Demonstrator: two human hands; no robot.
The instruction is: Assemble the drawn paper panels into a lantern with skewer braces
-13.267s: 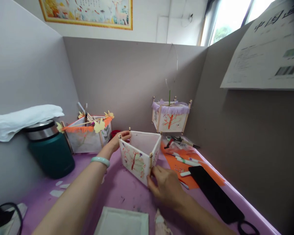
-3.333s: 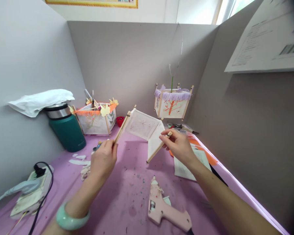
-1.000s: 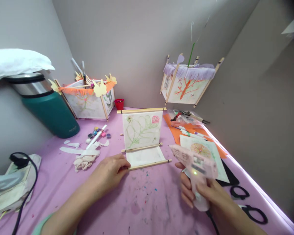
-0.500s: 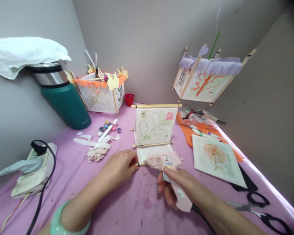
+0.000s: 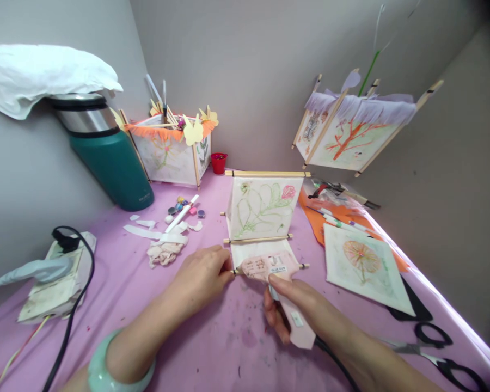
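Painted panel frame, one: we have it on the desk, just ahead of both hands. Left hand: ours, pinching the left end of the frame's nearest stick. Right hand: ours, wrapped around one pink glue gun, nozzle just beside the left hand.
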